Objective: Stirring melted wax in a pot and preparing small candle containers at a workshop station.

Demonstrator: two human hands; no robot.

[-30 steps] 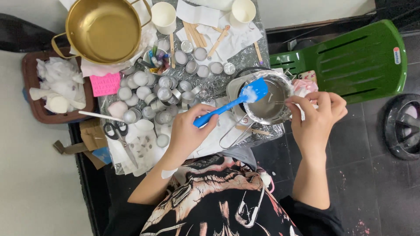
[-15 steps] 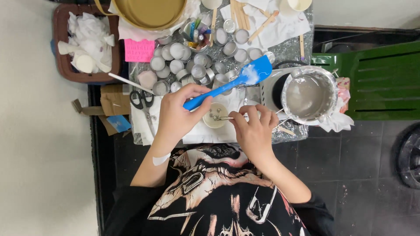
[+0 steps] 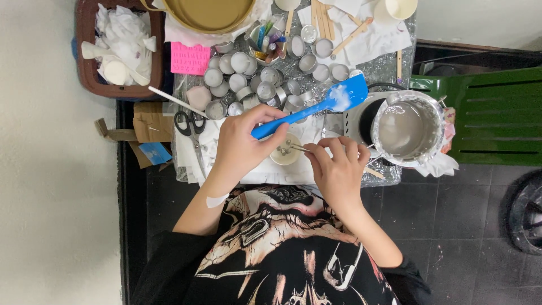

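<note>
Fingers of the right hand [image 3: 337, 169] now pinch tweezers [image 3: 298, 147] over the cup [image 3: 286, 152]; left hand [image 3: 240, 144] keeps gripping the spatula [image 3: 316, 106].

gold bowl [image 3: 206, 14] running off the top edge | left hand [image 3: 240, 148] covering the blue spatula [image 3: 316, 107] handle end | right hand [image 3: 339, 169] hiding the thin tool [image 3: 298, 148] butt | small cup [image 3: 286, 151] contents staying too small to tell | dark round object [image 3: 528, 212] getting cut by the right edge

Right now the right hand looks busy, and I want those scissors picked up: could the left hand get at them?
Probably not at once: the scissors lie uncovered beside the left hand, but it grips the blue spatula.
</note>
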